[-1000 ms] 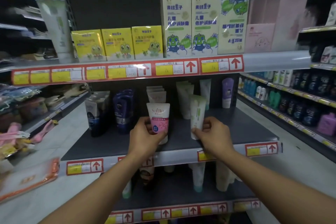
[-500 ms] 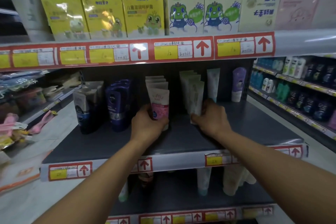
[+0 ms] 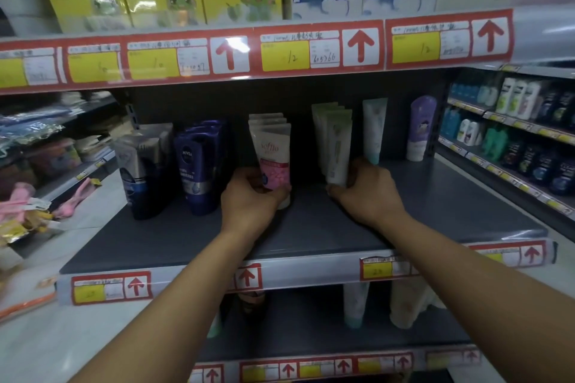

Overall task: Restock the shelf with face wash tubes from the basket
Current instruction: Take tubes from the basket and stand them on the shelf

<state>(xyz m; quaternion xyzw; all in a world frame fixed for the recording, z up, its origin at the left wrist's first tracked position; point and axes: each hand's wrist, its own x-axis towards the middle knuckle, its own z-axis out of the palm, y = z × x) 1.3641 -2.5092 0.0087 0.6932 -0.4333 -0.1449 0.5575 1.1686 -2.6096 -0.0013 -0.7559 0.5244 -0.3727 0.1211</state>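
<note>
A pink and white face wash tube (image 3: 273,158) stands upright at the front of a row of like tubes on the dark middle shelf (image 3: 174,242). My left hand (image 3: 252,196) grips its lower end. To the right, a pale green and white tube (image 3: 337,152) stands at the front of its own row, and my right hand (image 3: 362,193) holds its base. Both tubes touch the rows behind them. The basket is out of view.
Dark blue tubes (image 3: 199,165) and grey-black tubes (image 3: 143,168) stand left of my hands. A white-green tube (image 3: 373,130) and a purple tube (image 3: 420,130) stand at the back right. Yellow and green boxes fill the shelf above (image 3: 311,50). More tubes hang in the shelf below.
Both hands have pushed their tubes from the shelf's front edge back against the rows behind. The camera has moved closer to the shelf.
</note>
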